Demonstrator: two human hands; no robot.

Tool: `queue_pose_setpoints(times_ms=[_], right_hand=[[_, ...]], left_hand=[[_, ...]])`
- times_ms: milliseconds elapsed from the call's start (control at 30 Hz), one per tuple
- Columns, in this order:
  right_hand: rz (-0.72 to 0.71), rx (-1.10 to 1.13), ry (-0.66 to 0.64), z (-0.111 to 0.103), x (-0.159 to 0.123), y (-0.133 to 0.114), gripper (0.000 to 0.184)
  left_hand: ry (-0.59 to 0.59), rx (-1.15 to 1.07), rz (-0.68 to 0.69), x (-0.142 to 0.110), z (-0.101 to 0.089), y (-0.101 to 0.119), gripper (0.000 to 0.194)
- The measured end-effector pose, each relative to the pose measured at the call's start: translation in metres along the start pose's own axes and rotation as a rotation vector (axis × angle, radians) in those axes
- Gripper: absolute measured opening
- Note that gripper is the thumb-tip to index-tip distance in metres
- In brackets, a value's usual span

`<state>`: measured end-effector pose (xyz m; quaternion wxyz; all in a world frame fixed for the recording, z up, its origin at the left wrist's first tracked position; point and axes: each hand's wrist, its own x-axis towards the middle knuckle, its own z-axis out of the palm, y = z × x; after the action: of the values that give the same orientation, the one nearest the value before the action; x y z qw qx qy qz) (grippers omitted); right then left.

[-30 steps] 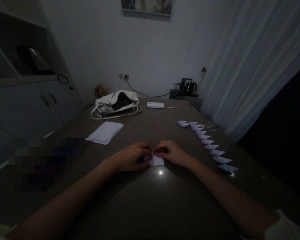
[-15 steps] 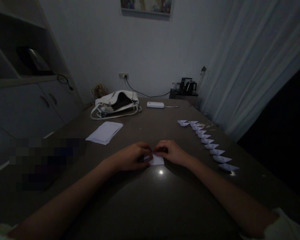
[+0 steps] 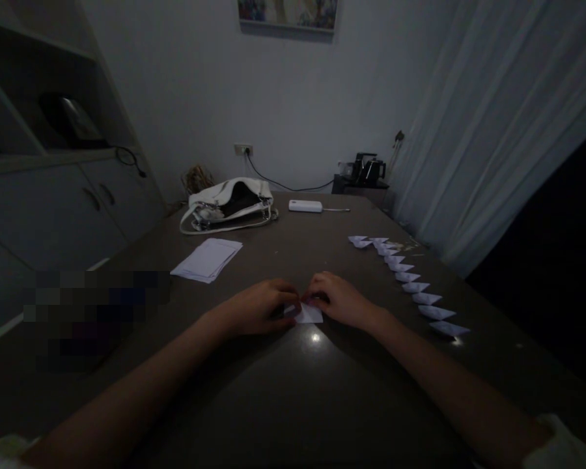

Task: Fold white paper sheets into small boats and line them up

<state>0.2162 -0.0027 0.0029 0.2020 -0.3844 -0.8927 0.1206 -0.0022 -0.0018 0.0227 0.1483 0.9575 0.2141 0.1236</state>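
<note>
A small folded piece of white paper point(image 3: 310, 314) lies on the dark table in front of me. My left hand point(image 3: 264, 306) grips its left side, with the thumb along the near edge and the fingers over the top. At the paper's far edge, my right hand point(image 3: 339, 299) pinches it between thumb and fingertips. The fingertips of both hands nearly meet there and cover part of the folds. To the right, several folded paper boats point(image 3: 411, 286) stand in a slanting row. A stack of white paper sheets point(image 3: 209, 259) rests at the left.
Toward the back of the table point(image 3: 293, 397) are a white handbag point(image 3: 229, 203) and a white power bank point(image 3: 305, 206) with a short cable. A black kettle point(image 3: 372, 170) stands on a low stand beyond it. White curtains point(image 3: 449, 143) hang along the right.
The whole view has shifted slightly. Both hands keep their hold on the folded paper, and my right fingers have moved a little at its far edge.
</note>
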Motion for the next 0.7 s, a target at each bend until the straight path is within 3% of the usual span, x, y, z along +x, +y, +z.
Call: queue_pose_setpoints(times_ms=[467,700], right_hand=[[-0.024,-0.1,-0.014,-0.003,-0.003,-0.01,0.013],[0.063,-0.359,-0.117,-0.011,-0.004,-0.032,0.025]], left_hand=[[-0.005,0.001,-0.007,-0.001,-0.001,0.001,0.021],[-0.011,0.017,-0.021,0.0,0.003,0.001,0.021]])
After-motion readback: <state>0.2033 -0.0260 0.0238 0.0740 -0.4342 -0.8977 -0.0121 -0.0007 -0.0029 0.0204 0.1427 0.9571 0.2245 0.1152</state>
